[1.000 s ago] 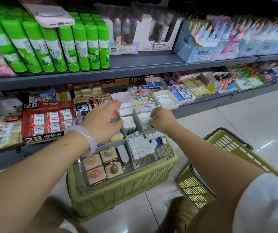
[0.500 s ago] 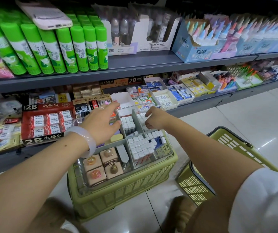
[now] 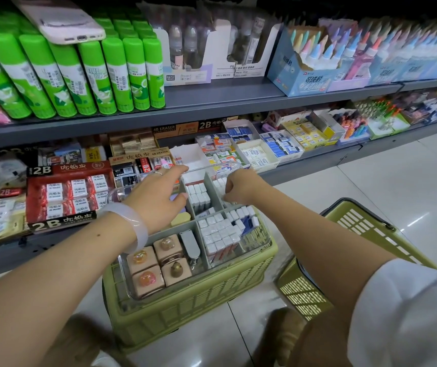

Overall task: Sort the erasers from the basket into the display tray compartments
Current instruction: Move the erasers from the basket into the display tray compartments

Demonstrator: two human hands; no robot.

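Tray (image 3: 261,243): one, clear, grey dividers, resting on the green crate (image 3: 199,308)
Erasers (image 3: 218,233): small white blocks, too many to count, in the tray's right compartments
Pink boxes (image 3: 156,263): four, near-left compartment
Left hand (image 3: 156,198): fingers spread straight over the tray's far-left part, holding nothing
Right hand (image 3: 241,185): fingers curled at the far-right compartment; whether they hold anything I cannot tell
Baskets: second green basket (image 3: 357,250) right of the tray

My right hand (image 3: 241,187) curls over the tray's (image 3: 261,242) far-right compartment, hiding my fingertips and whatever they touch. My left hand (image 3: 156,198) covers the compartment beneath it.
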